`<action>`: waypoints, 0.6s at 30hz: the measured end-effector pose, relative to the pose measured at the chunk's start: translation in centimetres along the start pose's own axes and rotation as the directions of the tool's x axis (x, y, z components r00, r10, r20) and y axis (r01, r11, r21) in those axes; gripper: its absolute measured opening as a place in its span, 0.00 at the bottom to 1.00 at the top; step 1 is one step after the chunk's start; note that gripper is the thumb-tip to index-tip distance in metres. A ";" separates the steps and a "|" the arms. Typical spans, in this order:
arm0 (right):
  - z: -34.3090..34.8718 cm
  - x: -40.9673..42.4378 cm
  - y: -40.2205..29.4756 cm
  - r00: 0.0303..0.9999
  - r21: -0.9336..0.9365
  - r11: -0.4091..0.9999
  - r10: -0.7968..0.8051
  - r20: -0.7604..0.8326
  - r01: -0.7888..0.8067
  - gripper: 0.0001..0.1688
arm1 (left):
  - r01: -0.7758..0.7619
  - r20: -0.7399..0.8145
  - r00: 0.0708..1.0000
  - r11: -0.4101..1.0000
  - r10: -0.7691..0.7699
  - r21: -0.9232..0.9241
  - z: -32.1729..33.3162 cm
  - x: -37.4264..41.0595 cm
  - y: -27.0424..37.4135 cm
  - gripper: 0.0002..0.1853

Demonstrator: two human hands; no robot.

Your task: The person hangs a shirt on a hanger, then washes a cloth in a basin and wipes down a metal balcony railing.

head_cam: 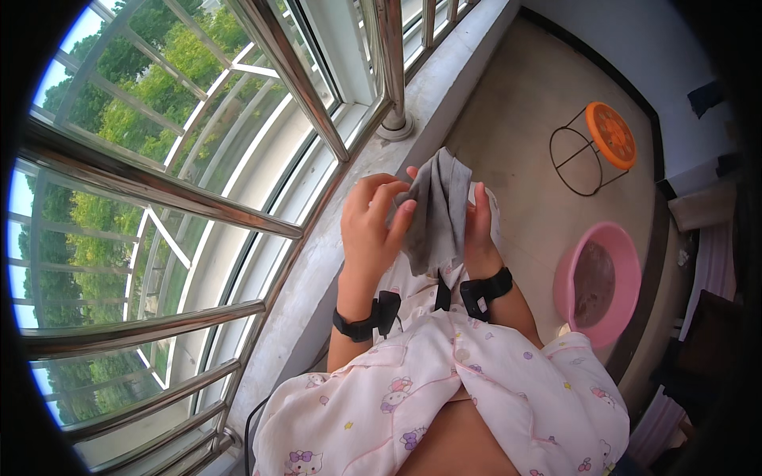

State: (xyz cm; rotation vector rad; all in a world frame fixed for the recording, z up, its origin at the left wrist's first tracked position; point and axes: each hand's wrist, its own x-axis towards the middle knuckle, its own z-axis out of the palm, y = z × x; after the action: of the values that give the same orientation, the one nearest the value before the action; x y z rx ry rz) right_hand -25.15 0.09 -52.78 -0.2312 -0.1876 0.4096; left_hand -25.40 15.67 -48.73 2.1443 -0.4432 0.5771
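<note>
A crumpled grey cloth point(439, 208) with a frayed lower edge hangs in folds between my two hands, above my lap. My left hand point(370, 223) has its fingers bent around the cloth's left edge, with the thumb against its front. On the other side, my right hand point(481, 232) supports the cloth from behind and the right; its thumb points up and the other fingers are mostly hidden by the fabric. Each wrist wears a black strap with a small box, the left box point(389, 306) and the right box point(474, 297).
Metal railings point(178, 184) and a white ledge point(297, 279) run along the left, with windows and trees beyond. An orange-topped stool point(612, 135) with wire legs stands on the tiled floor point(518, 119) at upper right. Below it is a pink basin point(628, 285) holding murky water.
</note>
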 end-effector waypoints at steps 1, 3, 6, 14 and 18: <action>-1.5 0.5 -0.2 0.989 0.117 0.986 0.110 0.099 -0.122 0.36 | 0.008 -0.114 0.993 0.999 -0.013 -0.045 -0.6 0.2 -0.2 0.08; -4.4 2.3 0.0 0.970 0.331 0.912 0.224 0.090 -0.242 0.30 | 0.036 -0.325 0.945 0.999 -0.038 -0.015 -2.0 0.5 -0.7 0.07; -6.4 6.0 0.5 0.964 0.215 0.953 0.241 -0.116 -0.213 0.20 | 0.129 -0.449 0.879 0.987 -0.157 -0.093 -1.9 1.7 -1.8 0.11; -5.0 14.1 4.7 0.980 -0.939 -0.345 0.190 -0.062 0.008 0.14 | 0.338 -0.418 0.860 0.941 -0.294 0.033 0.9 3.8 -4.8 0.15; -3.6 14.2 5.9 0.981 -0.908 -0.380 0.135 0.136 0.178 0.14 | 0.378 -0.412 0.845 0.926 -0.340 0.011 0.6 4.1 -5.0 0.11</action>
State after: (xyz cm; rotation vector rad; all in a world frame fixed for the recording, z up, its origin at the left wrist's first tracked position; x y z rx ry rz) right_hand -13.74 10.51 -55.88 -2.1084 -0.7793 0.0646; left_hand -19.32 17.56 -50.02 2.0482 0.2189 0.8081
